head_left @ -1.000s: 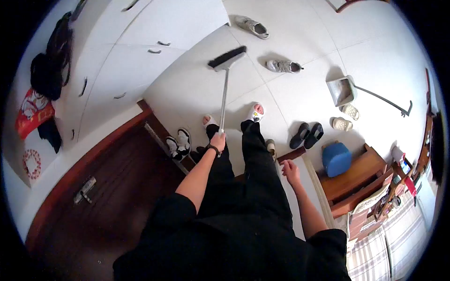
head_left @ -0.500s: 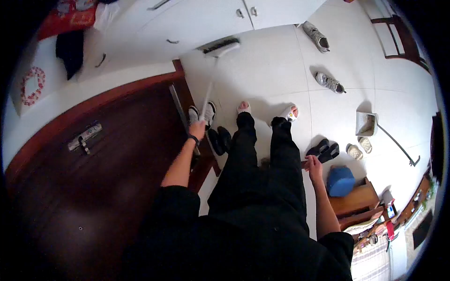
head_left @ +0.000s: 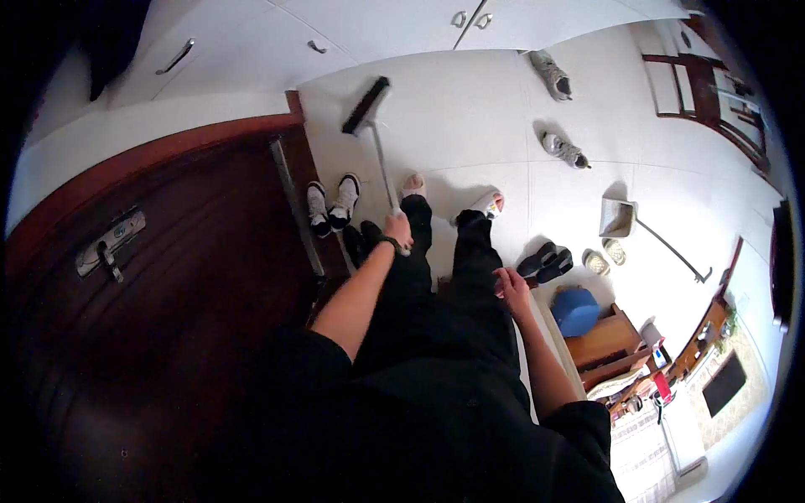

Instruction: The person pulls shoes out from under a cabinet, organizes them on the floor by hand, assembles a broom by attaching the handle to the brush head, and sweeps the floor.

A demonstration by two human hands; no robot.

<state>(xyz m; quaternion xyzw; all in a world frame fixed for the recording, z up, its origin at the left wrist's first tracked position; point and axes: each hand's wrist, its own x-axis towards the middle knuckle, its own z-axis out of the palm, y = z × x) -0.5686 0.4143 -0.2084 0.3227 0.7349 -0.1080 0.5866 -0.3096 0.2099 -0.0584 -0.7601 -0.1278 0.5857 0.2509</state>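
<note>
My left hand [head_left: 397, 233] is wrapped round the pale handle of a broom [head_left: 382, 159], just in front of my left leg. The broom's dark-bristled head [head_left: 366, 106] is tilted at an angle over the tiles, apart from the cabinet. My right hand [head_left: 513, 292] hangs by my right thigh, its fingers loosely bent and partly apart, with nothing visible in them. Black shoes [head_left: 545, 261] lie on the floor beyond it. A long-handled dustpan [head_left: 619, 218] rests on the floor farther to the right.
White cabinets [head_left: 377, 29] line the far side, and a dark door [head_left: 176, 277] stands at left. White sneakers [head_left: 345, 201] sit beside the door. Two grey sneakers [head_left: 564, 151] lie apart on the tiles. Beige slippers [head_left: 596, 262], a blue stool-like object [head_left: 574, 311] and a wooden chair [head_left: 700, 96] are at right.
My left hand has drawn the broom back from the cabinet edge and moved toward my leg; the broom head has swung round to a steeper angle. My view has shifted slightly.
</note>
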